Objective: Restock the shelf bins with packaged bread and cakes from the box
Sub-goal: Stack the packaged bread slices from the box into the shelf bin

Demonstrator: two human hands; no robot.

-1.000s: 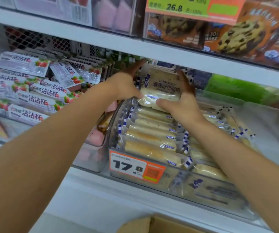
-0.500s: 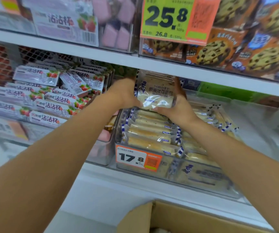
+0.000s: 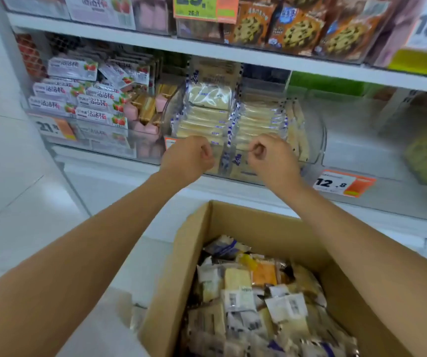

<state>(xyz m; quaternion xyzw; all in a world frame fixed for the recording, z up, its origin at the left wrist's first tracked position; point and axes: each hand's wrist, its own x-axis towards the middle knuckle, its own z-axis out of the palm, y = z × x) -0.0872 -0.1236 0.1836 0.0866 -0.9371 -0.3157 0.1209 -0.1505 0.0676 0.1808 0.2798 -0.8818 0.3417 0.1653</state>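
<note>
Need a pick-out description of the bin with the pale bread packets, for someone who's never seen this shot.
Start at the open cardboard box; on the white shelf straight beyond it sits a clear bin with rounded corners. It alone holds two rows of pale bread packets edged blue and white, while its left neighbour holds pink and yellow cakes.

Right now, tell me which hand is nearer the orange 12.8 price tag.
Right. The right hand is just left of the 12.8 price tag; the left hand sits farther left, beyond it.
</note>
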